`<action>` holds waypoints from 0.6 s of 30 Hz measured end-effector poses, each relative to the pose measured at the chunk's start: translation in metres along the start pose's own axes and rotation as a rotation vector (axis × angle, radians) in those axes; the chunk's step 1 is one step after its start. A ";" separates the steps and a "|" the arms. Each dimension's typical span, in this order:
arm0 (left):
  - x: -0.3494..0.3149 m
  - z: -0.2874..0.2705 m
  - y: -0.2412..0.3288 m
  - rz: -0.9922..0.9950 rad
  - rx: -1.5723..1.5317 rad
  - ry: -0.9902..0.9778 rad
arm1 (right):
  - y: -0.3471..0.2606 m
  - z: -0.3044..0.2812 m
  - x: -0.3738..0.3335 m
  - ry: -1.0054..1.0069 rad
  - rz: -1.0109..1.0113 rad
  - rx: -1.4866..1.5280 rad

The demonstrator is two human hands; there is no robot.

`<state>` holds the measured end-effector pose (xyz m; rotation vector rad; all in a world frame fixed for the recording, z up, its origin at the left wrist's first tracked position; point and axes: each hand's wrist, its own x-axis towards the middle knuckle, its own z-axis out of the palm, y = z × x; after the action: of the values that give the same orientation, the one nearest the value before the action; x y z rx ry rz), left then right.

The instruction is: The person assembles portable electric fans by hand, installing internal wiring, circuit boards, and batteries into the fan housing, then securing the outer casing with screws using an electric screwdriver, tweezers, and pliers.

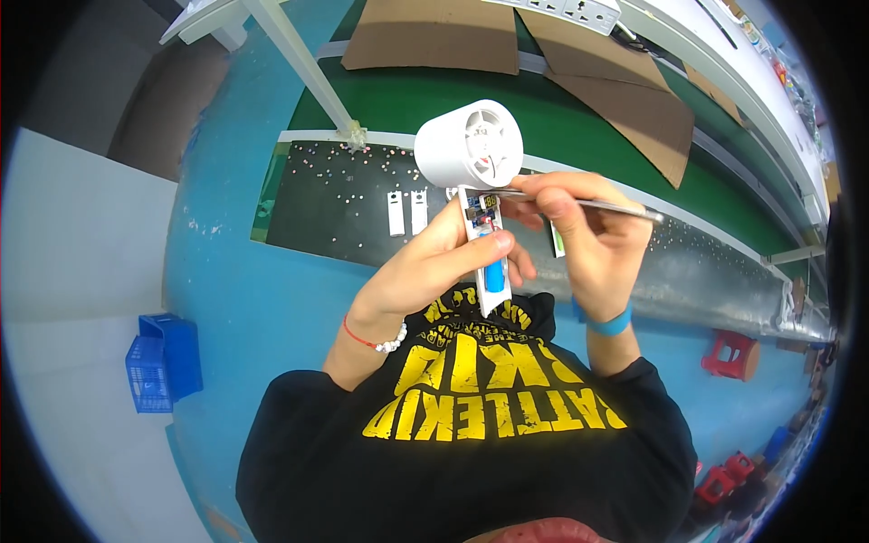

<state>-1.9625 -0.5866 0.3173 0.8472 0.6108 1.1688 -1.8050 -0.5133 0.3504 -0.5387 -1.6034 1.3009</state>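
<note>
My left hand [421,262] is closed around the handle of a white handheld fan [442,149], whose round head points away from me. The handle is uncovered and shows a small circuit board [482,213] with a tiny display, and below it a blue cylindrical battery [494,277]. My left thumb presses near the battery's upper end. In my right hand [593,240] a slim metal pair of tweezers [625,210] lies almost level, its tip at the top of the board, just under the fan head. My right fingers partly hide the tip.
Two white handle covers [396,214] lie on the dark bench mat [317,213], with many tiny pieces scattered left of them. Behind runs a green surface with cardboard sheets [430,36]. A power strip [579,11] sits above; blue baskets [163,362] stand at left, a red stool [730,354] at right.
</note>
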 end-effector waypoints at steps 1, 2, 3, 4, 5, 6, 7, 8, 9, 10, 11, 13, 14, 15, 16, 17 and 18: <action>0.001 0.000 -0.005 0.014 0.031 0.036 | 0.004 0.004 -0.004 0.001 -0.021 -0.002; 0.001 0.000 -0.007 0.028 0.063 0.072 | 0.001 0.005 -0.009 -0.016 0.044 -0.002; 0.001 0.001 -0.006 0.029 0.061 0.075 | -0.001 0.007 -0.010 -0.009 0.075 -0.013; 0.001 0.001 -0.006 0.027 0.062 0.073 | -0.002 0.008 -0.011 -0.001 0.106 -0.023; 0.001 0.001 -0.006 0.035 0.050 0.078 | 0.002 0.011 -0.011 0.002 0.105 -0.024; 0.002 0.002 -0.005 0.040 0.037 0.079 | 0.008 0.012 -0.011 0.053 0.106 0.099; 0.003 0.003 -0.003 0.037 0.037 0.072 | 0.012 0.013 -0.012 0.105 0.106 0.222; 0.004 0.003 0.000 0.043 0.044 0.075 | 0.014 0.012 -0.012 0.112 0.104 0.219; 0.004 0.003 0.002 0.051 0.050 0.080 | 0.015 0.011 -0.013 0.101 0.126 0.211; 0.005 0.002 0.001 0.048 0.050 0.074 | 0.016 0.010 -0.013 0.091 0.148 0.203; 0.005 0.000 -0.002 0.061 -0.013 0.053 | 0.016 0.009 -0.010 0.084 0.162 0.189; 0.004 -0.007 -0.002 0.004 -0.118 -0.041 | 0.023 -0.001 -0.003 0.045 0.221 0.134; 0.004 -0.009 0.001 -0.004 -0.118 -0.047 | 0.026 -0.008 0.001 -0.004 0.280 0.080; 0.004 -0.009 0.002 -0.032 -0.118 -0.073 | 0.026 -0.017 0.005 -0.075 0.353 0.132; 0.004 -0.009 0.002 -0.059 -0.118 -0.098 | 0.031 -0.018 0.006 -0.067 0.356 0.132; 0.005 -0.010 0.001 -0.072 -0.171 -0.122 | 0.038 -0.018 0.004 -0.059 0.287 0.178; 0.006 -0.012 0.001 -0.076 -0.171 -0.123 | 0.044 -0.017 0.004 -0.054 0.214 0.226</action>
<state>-1.9705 -0.5780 0.3112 0.7380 0.4320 1.0746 -1.8016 -0.4871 0.3107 -0.5492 -1.4475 1.6459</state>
